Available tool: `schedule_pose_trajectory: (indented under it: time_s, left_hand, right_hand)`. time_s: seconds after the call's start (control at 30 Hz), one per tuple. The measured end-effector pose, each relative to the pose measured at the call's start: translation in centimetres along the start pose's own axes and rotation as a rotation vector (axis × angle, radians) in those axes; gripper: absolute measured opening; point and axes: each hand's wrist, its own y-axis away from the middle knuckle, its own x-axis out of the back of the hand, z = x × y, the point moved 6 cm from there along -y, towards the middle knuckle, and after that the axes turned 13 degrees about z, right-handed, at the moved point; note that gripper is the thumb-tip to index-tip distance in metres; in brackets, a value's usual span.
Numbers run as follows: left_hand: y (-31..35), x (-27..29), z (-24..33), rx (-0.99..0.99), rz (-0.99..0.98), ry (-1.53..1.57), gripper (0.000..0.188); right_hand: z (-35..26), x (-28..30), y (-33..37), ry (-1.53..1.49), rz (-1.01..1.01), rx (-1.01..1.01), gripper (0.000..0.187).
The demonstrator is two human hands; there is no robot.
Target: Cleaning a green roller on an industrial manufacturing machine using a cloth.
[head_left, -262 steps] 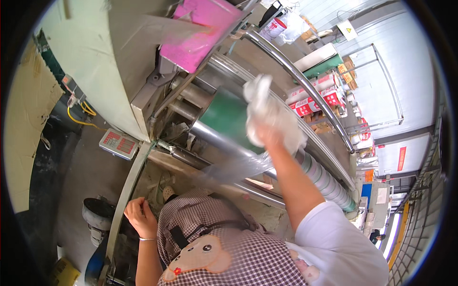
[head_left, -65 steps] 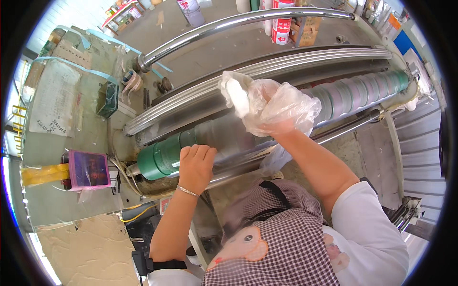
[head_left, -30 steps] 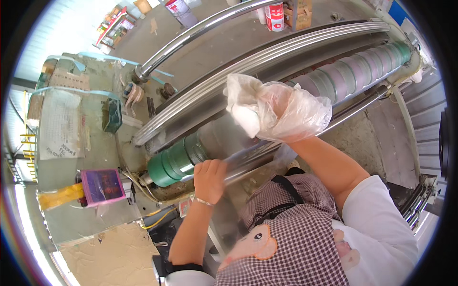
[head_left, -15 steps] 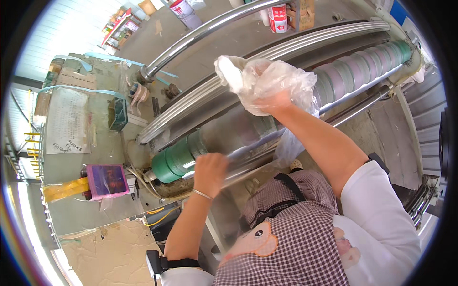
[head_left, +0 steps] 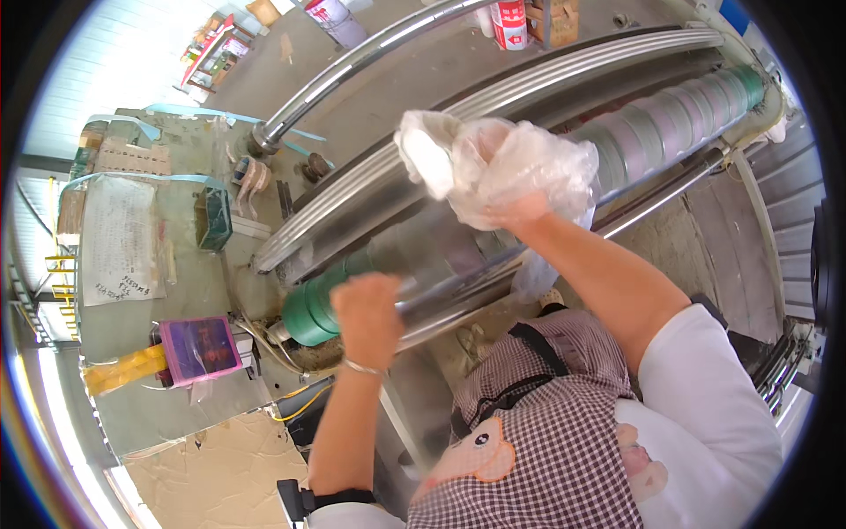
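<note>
A bunch of crumpled clear plastic film [head_left: 551, 167], with a thick white piece [head_left: 430, 163] at its left end, is gathered in my right hand [head_left: 524, 212]. The fingers are closed and partly hidden inside the film; a strip of it hangs down below the wrist. Behind the bunch runs a long roller [head_left: 648, 137] with green and pinkish bands. My left hand [head_left: 368, 322] is curled like a fist just above the roller's green left end [head_left: 308, 313]. Whatever it may hold is hidden.
Ribbed metal bars [head_left: 352, 203] and a shiny rail [head_left: 352, 79] run beyond the roller. On the left, a green machine cover [head_left: 132, 339] carries a written sheet [head_left: 123, 238], a green box [head_left: 214, 219] and a purple-framed panel [head_left: 201, 350]. Buckets [head_left: 333, 18] stand on the floor behind.
My left hand has moved slightly to the left, above the green roller end. My right hand and the plastic film have shifted a little right and nearer to me.
</note>
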Motion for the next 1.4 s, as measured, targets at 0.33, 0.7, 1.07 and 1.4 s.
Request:
schedule_pose_trajectory:
  time_s: [0.33, 0.7, 1.07, 1.4]
  left_hand:
    - [-0.4, -0.5, -1.3, 0.077, -0.002, 0.032, 0.015]
    - [-0.4, 1.0, -3.7, 0.219, 0.208, 0.009, 0.014]
    - [5.0, -1.0, 0.2, 0.056, -0.001, 0.036, 0.024]
    - [1.1, -0.7, -0.3, 0.083, 0.107, -0.046, 0.022]
  right_hand:
    - [0.7, -2.0, -2.3, -0.009, -0.134, -0.009, 0.065]
    - [-4.6, -6.6, -0.8, 0.391, -0.222, -0.037, 0.080]
    - [-10.0, 6.8, 4.9, 0.472, 0.502, -0.087, 0.040]
    - [-3.5, -1.1, 0.1, 0.406, -0.150, 0.108, 0.067]
